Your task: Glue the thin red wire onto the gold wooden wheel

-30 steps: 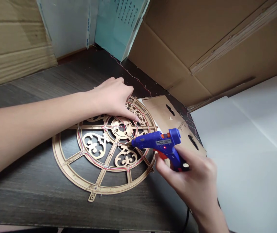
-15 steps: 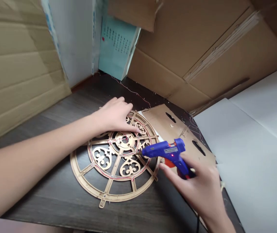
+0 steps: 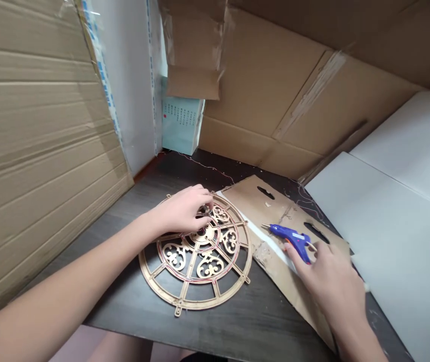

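Your right grip [image 3: 330,274] holds the blue glue gun [image 3: 290,238]; the round fretwork frame [image 3: 200,305] lies under your left grip [image 3: 185,210], though I can't tell whether that pinches anything. Best steady the frame, fingers clear of the nozzle [image 3: 265,225].

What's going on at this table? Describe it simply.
The person's right hand grips a blue glue gun over a piece of cardboard, apart from the round frame. The left hand is over the frame near its centre; whether it holds anything is unclear. Red wire runs around the frame.
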Motion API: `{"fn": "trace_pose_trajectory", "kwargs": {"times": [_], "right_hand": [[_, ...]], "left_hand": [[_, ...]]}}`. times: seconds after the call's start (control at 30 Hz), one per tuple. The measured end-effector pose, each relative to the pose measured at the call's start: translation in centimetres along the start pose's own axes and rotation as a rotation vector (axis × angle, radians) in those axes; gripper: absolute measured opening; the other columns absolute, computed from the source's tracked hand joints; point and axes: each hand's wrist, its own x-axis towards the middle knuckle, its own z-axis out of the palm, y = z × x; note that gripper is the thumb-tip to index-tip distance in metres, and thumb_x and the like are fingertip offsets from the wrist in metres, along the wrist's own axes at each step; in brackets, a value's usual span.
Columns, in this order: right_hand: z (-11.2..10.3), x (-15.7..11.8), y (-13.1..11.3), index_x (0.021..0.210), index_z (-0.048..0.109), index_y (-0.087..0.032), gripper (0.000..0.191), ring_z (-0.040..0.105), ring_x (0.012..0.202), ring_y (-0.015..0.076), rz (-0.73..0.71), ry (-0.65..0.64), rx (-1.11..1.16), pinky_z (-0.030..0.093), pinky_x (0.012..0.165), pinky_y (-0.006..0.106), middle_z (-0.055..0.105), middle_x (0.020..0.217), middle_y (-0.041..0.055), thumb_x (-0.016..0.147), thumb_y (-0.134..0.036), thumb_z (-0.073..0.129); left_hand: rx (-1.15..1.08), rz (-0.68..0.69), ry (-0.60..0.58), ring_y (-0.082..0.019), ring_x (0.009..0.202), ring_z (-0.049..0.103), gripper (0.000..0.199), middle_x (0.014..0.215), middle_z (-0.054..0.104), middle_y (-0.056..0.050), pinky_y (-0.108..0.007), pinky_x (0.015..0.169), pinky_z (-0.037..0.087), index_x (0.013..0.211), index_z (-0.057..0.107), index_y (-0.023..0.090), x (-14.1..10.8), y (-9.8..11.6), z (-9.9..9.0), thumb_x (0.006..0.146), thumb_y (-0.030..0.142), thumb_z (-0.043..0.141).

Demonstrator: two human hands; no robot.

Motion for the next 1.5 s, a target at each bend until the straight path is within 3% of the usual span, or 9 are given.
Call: {"fn": "trace_pose_trajectory", "kwargs": {"times": [0.1, 0.17, 0.3, 0.4, 0.5, 0.73, 1.17, 1.37, 1.5], "right_hand": [[-2.6, -0.8, -1.8, 0.092, 0.066, -0.018, 0.050, 0.062, 0.083, 0.0271, -0.148, 0.164, 0.229, 0.041, 0.066, 0.034, 0.066, 0.092, 0.0111, 0.096, -0.060, 0.038], [-4.5, -1.2, -4.0, 0.084, 0.067, -0.018, 0.054, 0.061, 0.078, 0.0210, -0.247, 0.107, 0.532, 0.042, 0.070, 0.032, 0.066, 0.083, 0.0080, 0.103, -0.054, 0.031], [-6.0, -1.3, -9.5, 0.070, 0.066, -0.016, 0.060, 0.055, 0.062, 0.0128, -0.345, -0.166, 0.963, 0.040, 0.063, 0.025, 0.058, 0.063, 0.0022, 0.102, -0.057, 0.036], [-4.1, -1.0, -12.8, 0.073, 0.067, -0.015, 0.060, 0.048, 0.049, 0.0099, -0.414, -0.548, 1.216, 0.037, 0.052, 0.023, 0.052, 0.054, -0.0009, 0.100, -0.061, 0.040], [-1.5, -1.0, -14.2, 0.078, 0.066, -0.014, 0.047, 0.051, 0.052, 0.0097, -0.421, -0.636, 1.276, 0.037, 0.052, 0.022, 0.057, 0.060, -0.0003, 0.097, -0.053, 0.049], [0.0, -2.0, -13.8, 0.083, 0.064, -0.014, 0.019, 0.054, 0.060, 0.0106, -0.425, -0.590, 1.270, 0.038, 0.057, 0.022, 0.062, 0.066, 0.0001, 0.091, -0.030, 0.056], [-0.8, -0.9, -11.8, 0.075, 0.061, -0.015, 0.038, 0.053, 0.064, 0.0105, -0.508, -0.469, 1.113, 0.039, 0.060, 0.023, 0.062, 0.071, 0.0013, 0.099, -0.043, 0.051], [-1.2, -0.7, -10.8, 0.137, 0.053, -0.019, 0.045, 0.052, 0.052, 0.0118, -0.438, -0.377, 0.915, 0.037, 0.056, 0.023, 0.058, 0.056, -0.0061, 0.095, -0.034, 0.058], [-1.5, -0.9, -10.8, 0.125, 0.056, -0.020, 0.029, 0.056, 0.052, 0.0107, -0.467, -0.473, 1.033, 0.042, 0.057, 0.023, 0.065, 0.064, -0.0028, 0.102, -0.034, 0.045]], "left_hand": [[-0.045, -0.016, -0.025, -0.023, 0.098, 0.055, 0.013, 0.098, 0.064, -0.005, -0.037, 0.087, 0.045, 0.095, 0.064, 0.021, -0.7, 0.3, -0.2, 0.084, 0.027, 0.059], [-0.066, -0.021, -0.039, -0.023, 0.098, 0.056, 0.014, 0.098, 0.063, -0.005, -0.037, 0.087, 0.046, 0.095, 0.063, 0.021, -1.1, 0.5, -0.2, 0.084, 0.026, 0.058], [-0.104, 0.020, -0.060, -0.024, 0.103, 0.057, 0.021, 0.105, 0.065, -0.007, -0.039, 0.094, 0.046, 0.102, 0.065, 0.021, -1.3, 0.8, 0.2, 0.083, 0.028, 0.060], [-0.110, 0.075, -0.061, -0.026, 0.109, 0.057, 0.026, 0.112, 0.065, -0.009, -0.040, 0.098, 0.046, 0.106, 0.066, 0.021, -1.2, 0.8, 0.5, 0.082, 0.031, 0.062], [-0.117, 0.094, -0.081, -0.027, 0.113, 0.057, 0.029, 0.117, 0.064, -0.010, -0.041, 0.102, 0.045, 0.108, 0.066, 0.021, -1.1, 0.7, 0.5, 0.083, 0.035, 0.062], [-0.103, 0.102, -0.156, -0.027, 0.121, 0.053, 0.036, 0.128, 0.059, -0.010, -0.043, 0.109, 0.041, 0.114, 0.063, 0.022, -1.1, 0.3, 0.5, 0.083, 0.040, 0.062], [-0.098, 0.109, -0.169, -0.029, 0.118, 0.056, 0.048, 0.128, 0.060, -0.010, -0.041, 0.105, 0.044, 0.118, 0.062, 0.023, -1.4, 0.4, 0.4, 0.075, 0.042, 0.069], [-0.134, 0.088, -0.170, -0.029, 0.119, 0.055, 0.050, 0.128, 0.060, -0.010, -0.042, 0.106, 0.043, 0.118, 0.062, 0.024, -1.5, 0.5, 0.2, 0.073, 0.043, 0.072], [-0.122, 0.072, -0.199, -0.029, 0.120, 0.053, 0.051, 0.129, 0.058, -0.010, -0.043, 0.107, 0.042, 0.119, 0.061, 0.023, -1.5, 0.5, 0.3, 0.073, 0.044, 0.072]]}}
